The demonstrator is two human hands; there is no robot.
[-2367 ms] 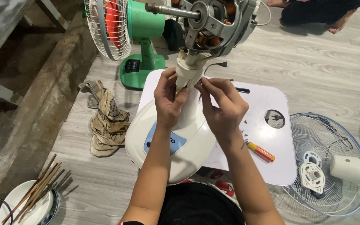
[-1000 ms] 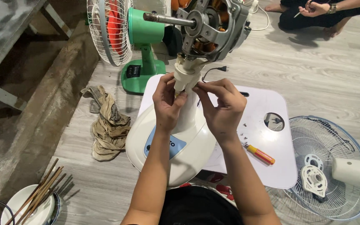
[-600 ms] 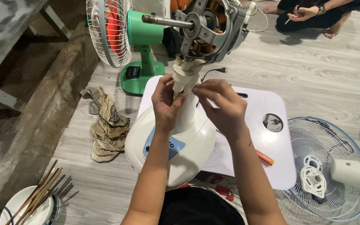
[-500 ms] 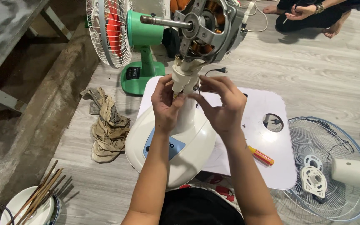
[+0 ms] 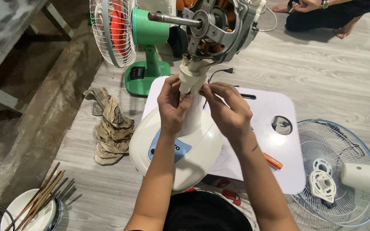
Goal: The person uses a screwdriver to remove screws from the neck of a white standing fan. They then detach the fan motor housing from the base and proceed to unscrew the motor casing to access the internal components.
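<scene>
- Grey wood-plank floor (image 5: 322, 68) carries all.
- Crumpled tan rag (image 5: 110, 126) left of the hands.
- Green-based table fan (image 5: 140, 42) beyond them.
- White wire fan grille (image 5: 335, 171) to the right.

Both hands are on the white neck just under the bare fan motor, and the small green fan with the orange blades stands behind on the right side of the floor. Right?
Not quite. The left hand and right hand do grip the white neck under the bare motor, but the green fan stands behind on the left, not the right. The head view shows it.
</scene>
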